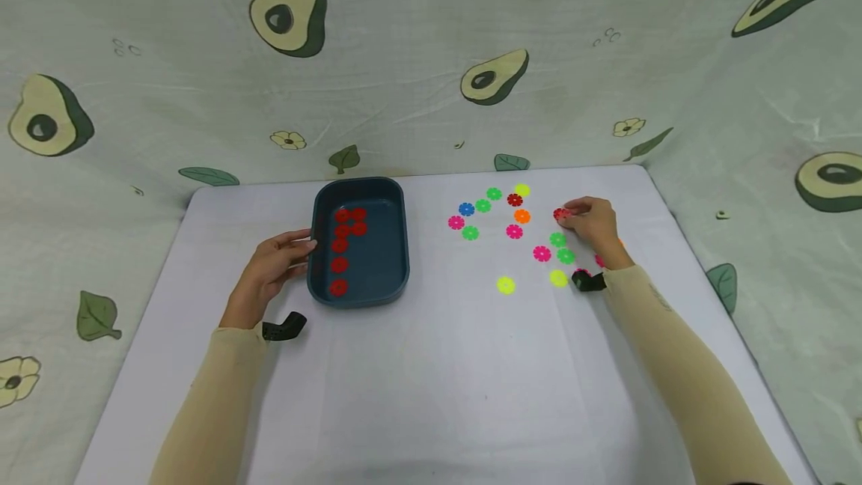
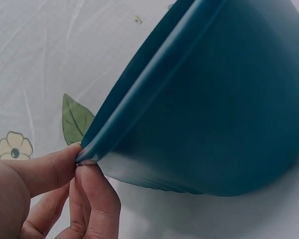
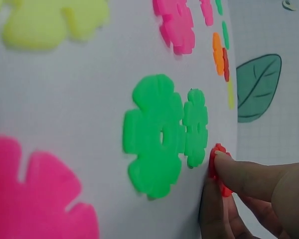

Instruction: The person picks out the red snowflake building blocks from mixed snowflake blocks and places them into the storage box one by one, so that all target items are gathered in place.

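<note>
A dark blue tray stands left of the middle of the table, with several red flower-shaped discs lying inside along its left half. My left hand pinches the tray's left rim between thumb and fingers, as the left wrist view shows close up at the rim. At the right, my right hand pinches a red notched disc by its edge. Just below that hand lie two green discs, and a pink disc is to their left.
Loose discs are spread over the right half of the white table: blue, orange, dark red, yellow and more pink and green ones. A cloth printed with avocados hangs behind the table's far edge.
</note>
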Available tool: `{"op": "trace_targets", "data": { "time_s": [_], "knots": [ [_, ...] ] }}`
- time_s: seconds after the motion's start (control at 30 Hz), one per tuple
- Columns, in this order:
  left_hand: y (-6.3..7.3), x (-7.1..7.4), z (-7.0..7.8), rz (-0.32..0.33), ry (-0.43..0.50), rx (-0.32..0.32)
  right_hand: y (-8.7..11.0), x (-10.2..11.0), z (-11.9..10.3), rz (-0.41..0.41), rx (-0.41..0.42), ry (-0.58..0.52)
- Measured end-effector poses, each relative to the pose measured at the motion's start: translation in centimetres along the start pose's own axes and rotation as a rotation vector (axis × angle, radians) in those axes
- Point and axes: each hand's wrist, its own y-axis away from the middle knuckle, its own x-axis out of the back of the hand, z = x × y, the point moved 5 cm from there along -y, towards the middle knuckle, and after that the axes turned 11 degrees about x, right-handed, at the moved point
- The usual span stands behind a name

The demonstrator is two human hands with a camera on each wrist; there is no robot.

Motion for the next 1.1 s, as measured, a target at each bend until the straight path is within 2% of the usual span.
{"op": "trace_targets", "data": {
  "time_s": [0.33,0.6,0.9,1.1],
  "knots": [
    [-0.2,0.1,-0.1,0.003,0.012,0.019,1.1,0.8,0.1,-0.050,-0.006,0.005],
    [-0.1,0.1,-0.1,0.003,-0.002,0.005,1.7,1.7,-0.2,-0.068,-0.029,-0.046],
    [0.0,0.0,-0.1,0.006,0.002,0.003,1.9,2.8,-2.2,-0.078,0.029,-0.146],
    [0.0,-0.1,0.0,0.005,0.004,-0.003,2.1,2.3,-4.3,-0.095,0.025,-0.133]
  ]
}}
